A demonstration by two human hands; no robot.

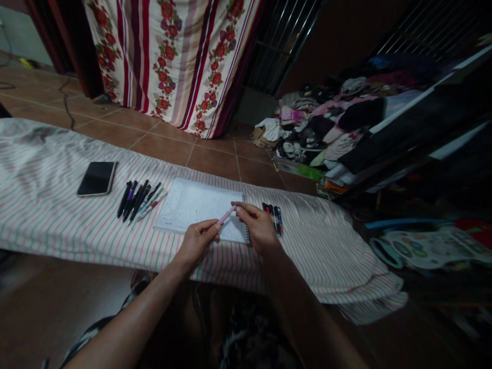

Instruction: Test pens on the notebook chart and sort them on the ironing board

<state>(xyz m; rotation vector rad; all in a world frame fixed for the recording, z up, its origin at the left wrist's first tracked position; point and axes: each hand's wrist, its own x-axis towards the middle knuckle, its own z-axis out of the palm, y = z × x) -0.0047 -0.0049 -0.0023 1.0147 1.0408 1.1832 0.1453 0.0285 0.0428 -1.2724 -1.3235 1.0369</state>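
Note:
A pink pen is held between my two hands, above a spiral notebook that lies open on the striped cloth. My left hand pinches its lower left end. At the upper right end, the fingers of my right hand are closed on it. Left of the notebook lies a loose group of several pens, dark ones mostly, with a few light ones. Several more pens lie side by side just right of the notebook, partly behind my right hand.
A dark-screened tablet or phone lies on the left of the cloth-covered table. A flowered curtain hangs behind it. Clothes are heaped at the back right, and a printed plastic item stands beyond the right end.

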